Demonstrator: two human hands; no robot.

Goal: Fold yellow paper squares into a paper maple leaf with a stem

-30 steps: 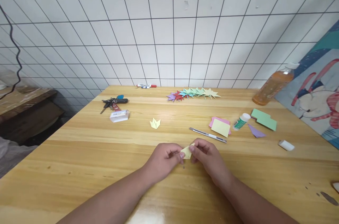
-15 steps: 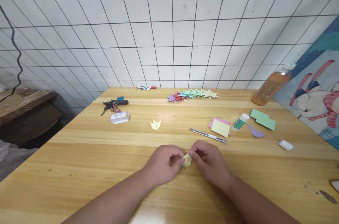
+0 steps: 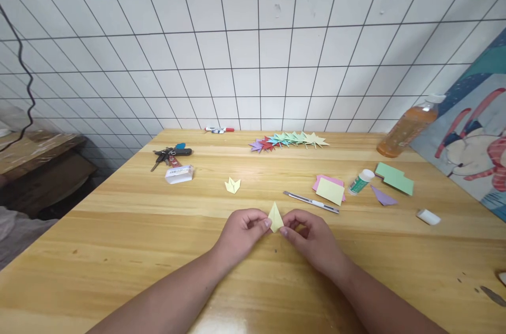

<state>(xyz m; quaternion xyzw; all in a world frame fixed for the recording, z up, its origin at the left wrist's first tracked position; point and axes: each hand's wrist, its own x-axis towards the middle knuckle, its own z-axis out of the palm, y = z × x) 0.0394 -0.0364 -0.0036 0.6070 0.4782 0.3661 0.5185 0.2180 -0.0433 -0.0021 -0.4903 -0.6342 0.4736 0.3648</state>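
Observation:
Between my two hands is a small folded yellow paper, kite-shaped with its long point away from me and a crease down the middle. My left hand pinches its left corner between thumb and fingers. On the other side, my right hand has thumb and fingertips closed on the right corner. Beyond them lies a finished-looking yellow folded paper piece with several points. A slim utility knife rests just past my right hand, beside a yellow paper sheet on top of pink paper.
A glue stick, green paper sheets, a purple folded paper and a white eraser lie to the right. Behind are a bottle, a row of coloured folded paper and a marker. Keys and a small box sit left.
The yellow paper has turned so its long point stands up between my hands, showing its kite shape. My hands have shifted slightly away from me and hold its side corners.

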